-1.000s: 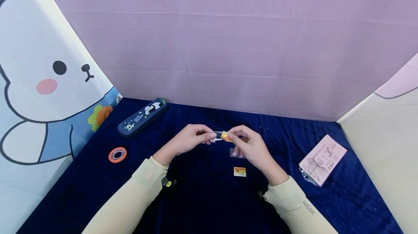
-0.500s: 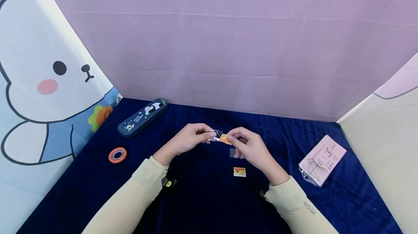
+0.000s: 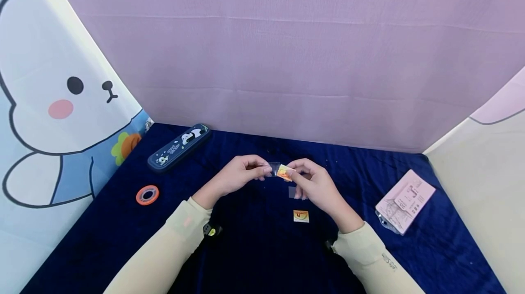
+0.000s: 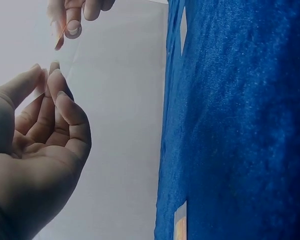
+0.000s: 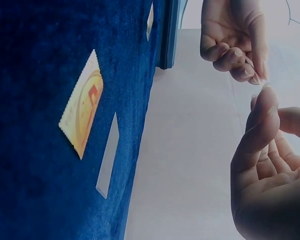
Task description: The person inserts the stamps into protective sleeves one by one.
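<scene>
The left hand [image 3: 242, 174] pinches a small clear plastic sleeve [image 3: 275, 168] between thumb and fingertips. Close beside it, the right hand [image 3: 313, 182] pinches a small yellow and orange stamp-like piece [image 3: 283, 172] by its right side. Both are held above the dark blue cloth. Whether the piece touches the sleeve I cannot tell. Under the right fingers lies a translucent rectangle [image 3: 292, 192], and nearer the front another yellow and orange piece [image 3: 301, 216], whose scalloped edge shows in the right wrist view [image 5: 84, 107].
A dark blue panda case [image 3: 179, 148] lies at the back left, with an orange ring [image 3: 147, 195] in front of it. On the right, a pink booklet [image 3: 406, 200] rests over a partly hidden clear item [image 3: 385, 223]. A pinkish curtain [image 3: 262, 57] hangs behind the cloth.
The right hand's piece has tilted and now shows more of its face. The plastic in the left hand has turned flatter and lost its bright glare. Both hands have stayed nearly in place.
</scene>
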`<state>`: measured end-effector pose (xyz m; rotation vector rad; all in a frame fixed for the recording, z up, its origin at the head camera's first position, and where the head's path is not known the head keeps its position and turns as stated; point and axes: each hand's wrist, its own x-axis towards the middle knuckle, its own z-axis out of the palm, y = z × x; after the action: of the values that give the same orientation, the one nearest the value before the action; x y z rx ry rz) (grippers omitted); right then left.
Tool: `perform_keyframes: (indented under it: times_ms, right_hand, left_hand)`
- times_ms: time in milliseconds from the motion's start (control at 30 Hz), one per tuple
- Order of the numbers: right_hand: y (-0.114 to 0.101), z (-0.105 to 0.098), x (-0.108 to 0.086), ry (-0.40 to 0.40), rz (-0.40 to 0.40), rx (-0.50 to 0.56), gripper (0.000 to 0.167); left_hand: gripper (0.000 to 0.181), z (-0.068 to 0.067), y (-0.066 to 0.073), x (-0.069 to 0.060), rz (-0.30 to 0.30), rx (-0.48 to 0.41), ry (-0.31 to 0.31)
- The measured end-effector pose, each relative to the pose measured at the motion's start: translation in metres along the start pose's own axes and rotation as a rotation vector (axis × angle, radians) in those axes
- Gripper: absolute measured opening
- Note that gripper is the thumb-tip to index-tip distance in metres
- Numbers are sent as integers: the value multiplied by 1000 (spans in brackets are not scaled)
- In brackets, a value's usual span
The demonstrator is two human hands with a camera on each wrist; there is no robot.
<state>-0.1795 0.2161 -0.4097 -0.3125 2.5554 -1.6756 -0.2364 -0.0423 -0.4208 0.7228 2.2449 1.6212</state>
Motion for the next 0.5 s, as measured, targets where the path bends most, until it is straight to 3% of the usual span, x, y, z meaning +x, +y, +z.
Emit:
perform_keyframes:
  times_ms: [500]
  right_hand:
    - [0,-1,1,-7,23,31,22]
  left_hand:
    - [21,-1,-4,1,21,-8,15]
